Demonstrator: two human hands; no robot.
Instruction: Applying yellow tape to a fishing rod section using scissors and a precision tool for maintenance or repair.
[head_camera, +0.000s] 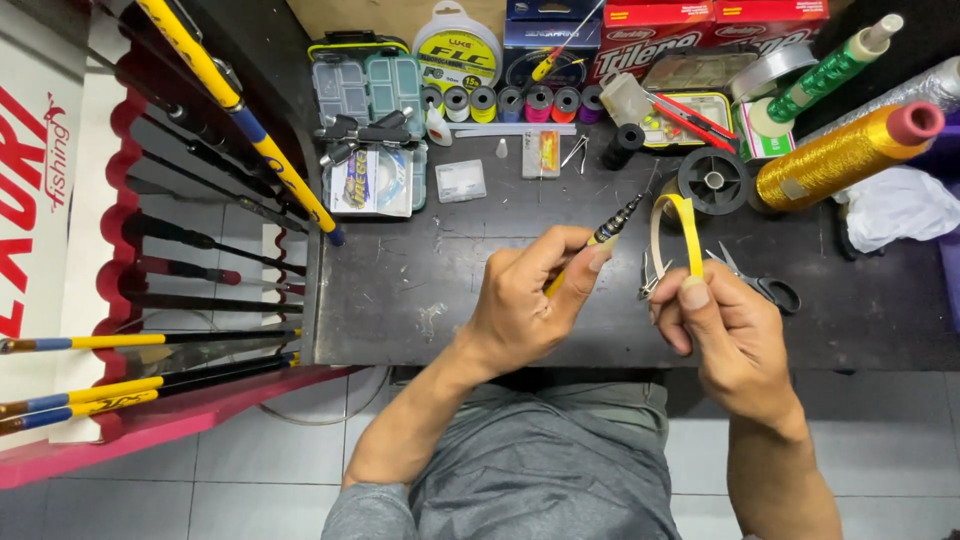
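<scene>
Head view: left hand (520, 310) pinches a thin yellow-and-black rod tip (612, 228) above the desk's (400, 290) front edge; right hand (725, 335) grips a loop of yellow tape (688, 232) just beside it, scissors (765, 285) lying behind.

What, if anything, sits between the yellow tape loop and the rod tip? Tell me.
Nothing visible does. The left hand holds the rod tip and the right hand pinches the yellow tape loop beside it. Only bare dark table shows in the gap; the scissors lie farther right.
</scene>
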